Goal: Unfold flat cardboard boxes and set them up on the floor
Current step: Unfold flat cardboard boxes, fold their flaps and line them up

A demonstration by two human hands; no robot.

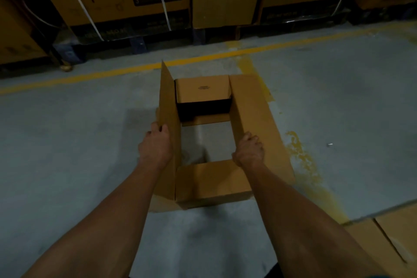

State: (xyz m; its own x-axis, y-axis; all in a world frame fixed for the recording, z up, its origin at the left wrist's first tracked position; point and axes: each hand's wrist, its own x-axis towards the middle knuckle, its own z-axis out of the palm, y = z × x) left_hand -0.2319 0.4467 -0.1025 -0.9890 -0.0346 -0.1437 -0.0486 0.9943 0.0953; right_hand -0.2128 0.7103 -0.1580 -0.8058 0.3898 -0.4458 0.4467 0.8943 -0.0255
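Note:
A brown cardboard box (209, 183) stands opened into a rectangle on the grey floor, with its open top towards me. Bare floor shows through its middle. My left hand (155, 144) grips the edge of the long left flap (168, 106), which stands upright. My right hand (249, 150) holds the inner edge of the long right flap (255, 108), which is folded outward and lies nearly flat. The near short flap and the far short flap (203, 88) are tilted inward.
Flat cardboard (388, 239) lies at the bottom right corner. A yellow floor line (135, 67) runs across behind the box. Large strapped cartons on pallets (135, 0) form a wall along the back. Bare concrete floor lies to the left and right.

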